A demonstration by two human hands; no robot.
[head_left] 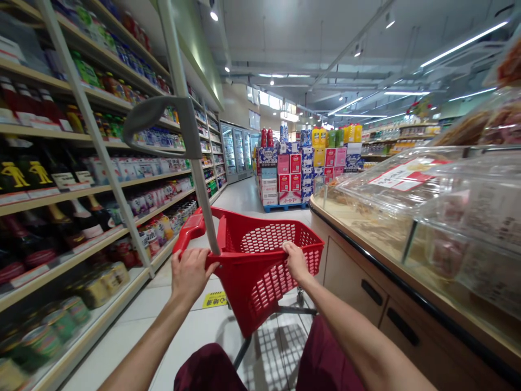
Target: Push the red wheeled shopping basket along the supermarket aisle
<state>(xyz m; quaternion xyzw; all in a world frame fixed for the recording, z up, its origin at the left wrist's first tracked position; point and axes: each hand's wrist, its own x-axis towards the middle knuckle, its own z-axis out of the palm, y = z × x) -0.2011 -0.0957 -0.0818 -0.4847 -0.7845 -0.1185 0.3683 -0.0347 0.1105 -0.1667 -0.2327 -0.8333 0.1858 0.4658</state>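
A red plastic shopping cart [248, 271] with perforated sides stands sideways right in front of my knees. My left hand [190, 274] is closed over its rim at the left end, beside the foot of a grey metal pole [201, 190]. That pole rises from the cart's left end and carries a dark grey loop handle [189, 127]. Further right, my right hand [296, 263] grips the near top rim of the basket, fingers curled over the edge. A red moulded handle [191, 229] sticks up just beyond my left hand.
Shelves of bottles and cans [81, 190] line the left side. On the right is a wooden counter [354, 271] with clear plastic food boxes [391, 179]. Stacked drink cartons [288, 174] stand ahead on a blue pallet, with glass-door fridges [236, 146] behind. A yellow floor sticker [214, 300] lies below the cart.
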